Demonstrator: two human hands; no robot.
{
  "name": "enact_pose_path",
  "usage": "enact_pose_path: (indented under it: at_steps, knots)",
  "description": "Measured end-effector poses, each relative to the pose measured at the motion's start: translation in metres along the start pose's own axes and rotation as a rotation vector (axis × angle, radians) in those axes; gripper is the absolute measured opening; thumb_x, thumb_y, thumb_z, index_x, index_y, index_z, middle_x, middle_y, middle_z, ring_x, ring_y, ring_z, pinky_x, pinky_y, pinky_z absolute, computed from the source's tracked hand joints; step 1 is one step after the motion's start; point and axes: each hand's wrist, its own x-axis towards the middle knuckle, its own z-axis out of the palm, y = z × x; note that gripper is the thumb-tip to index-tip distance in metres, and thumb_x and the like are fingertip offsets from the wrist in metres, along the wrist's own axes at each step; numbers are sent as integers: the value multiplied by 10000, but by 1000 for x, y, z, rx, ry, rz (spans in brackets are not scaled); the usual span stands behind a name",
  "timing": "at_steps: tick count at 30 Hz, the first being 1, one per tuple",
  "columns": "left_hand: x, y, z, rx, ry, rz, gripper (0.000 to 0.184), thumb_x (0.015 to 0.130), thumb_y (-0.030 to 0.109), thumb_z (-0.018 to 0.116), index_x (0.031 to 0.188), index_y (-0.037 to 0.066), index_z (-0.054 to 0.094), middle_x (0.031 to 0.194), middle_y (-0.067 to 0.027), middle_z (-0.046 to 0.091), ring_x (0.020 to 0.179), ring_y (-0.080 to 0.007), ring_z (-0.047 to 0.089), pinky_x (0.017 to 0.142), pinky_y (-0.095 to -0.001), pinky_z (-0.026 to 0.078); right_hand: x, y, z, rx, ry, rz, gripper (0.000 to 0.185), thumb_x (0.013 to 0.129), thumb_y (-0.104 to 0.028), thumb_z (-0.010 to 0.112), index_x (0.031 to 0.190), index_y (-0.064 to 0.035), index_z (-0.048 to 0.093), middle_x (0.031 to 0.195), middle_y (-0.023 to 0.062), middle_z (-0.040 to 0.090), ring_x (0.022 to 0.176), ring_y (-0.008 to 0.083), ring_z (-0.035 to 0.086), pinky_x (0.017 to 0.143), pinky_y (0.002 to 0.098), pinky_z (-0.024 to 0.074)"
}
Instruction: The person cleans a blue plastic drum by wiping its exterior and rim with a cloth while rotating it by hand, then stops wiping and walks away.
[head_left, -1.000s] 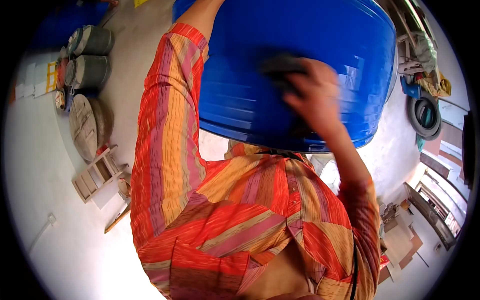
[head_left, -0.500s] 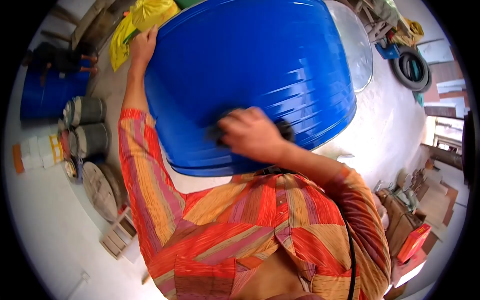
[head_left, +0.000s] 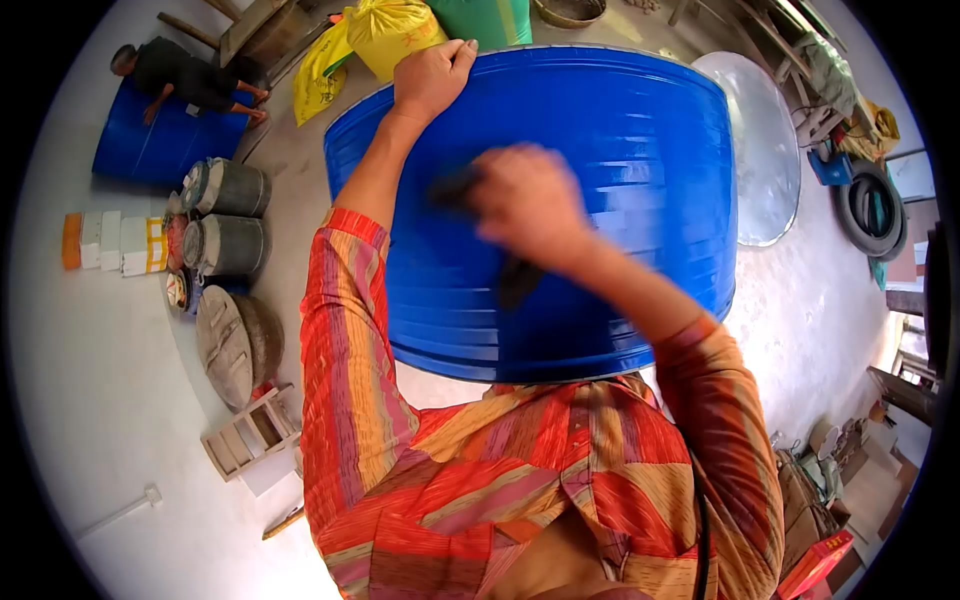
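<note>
A: Largest item?

B: A blue drum (head_left: 650, 200), central, just in front of the striped shirt (head_left: 480, 470). Wall smooth, glossy, rounded; ridges noted along the near end. How it is supported cannot be told.

A: Around it?

B: To the right, partly hidden by the drum, a pale, shiny oval sheet (head_left: 772, 150); material uncertain. Beyond the drum's far left, a plump yellow sack (head_left: 395, 42), its skin creased.

A: The hands?

B: By the left hand (head_left: 432, 80) the drum's far edge is gripped, fingers folded over it. The right hand (head_left: 530, 200), blurred, is placed over the middle of the wall; a dark cloth (head_left: 455, 188), limp and matt, seems to be bunched under its curled fingers.

A: Step in hand?

B: Judged to be wiping of the outer wall; how much has been covered cannot be told. For a next stroke, cloth pressed flat to the curve would be called for, drum held steady.
</note>
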Motion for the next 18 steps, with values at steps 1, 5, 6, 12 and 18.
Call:
enact_pose_path:
  at_steps: [1, 5, 6, 12, 18]
  knots:
    - [-2, -2, -3, 4, -3, -3, 400, 939, 472, 483, 1008, 154, 716, 862, -160, 693, 827, -362, 656, 707, -433, 508, -5, 35, -15, -46, 175, 78, 244, 658, -213, 720, 893, -150, 713, 1094, 89, 621, 1047, 299, 566, 881, 417, 455]
    - [5, -9, -3, -55, 67, 36, 380, 941, 455, 480, 879, 148, 693, 749, -145, 658, 730, -347, 640, 654, -433, 497, -64, 221, -62, -98, 553, 649, 274, 804, -255, 658, 1017, -90, 711, 1108, 176, 637, 1042, 356, 589, 905, 423, 471]
    - [7, -10, 1, -89, 175, 116, 408, 946, 442, 471, 760, 137, 667, 645, -125, 627, 648, -343, 622, 599, -440, 484, -87, 256, -73, 28, 505, 887, 314, 826, -298, 645, 1051, -87, 702, 1110, 191, 627, 1033, 358, 593, 894, 423, 471]
    - [16, -10, 6, 4, 114, -34, 417, 923, 499, 462, 902, 174, 722, 802, -152, 688, 789, -384, 653, 697, -452, 512, -58, 151, -53, -212, 566, 612, 308, 724, -193, 705, 1019, -109, 712, 1148, 179, 626, 1066, 371, 567, 900, 425, 472]
    - [43, -66, -3, -447, -197, 79, 399, 954, 312, 523, 1111, -33, 650, 1030, -168, 699, 967, -242, 658, 861, -334, 485, -22, -27, 14, -73, 19, -232, 102, 707, -258, 647, 736, -166, 678, 911, -4, 528, 933, 201, 510, 745, 360, 416]
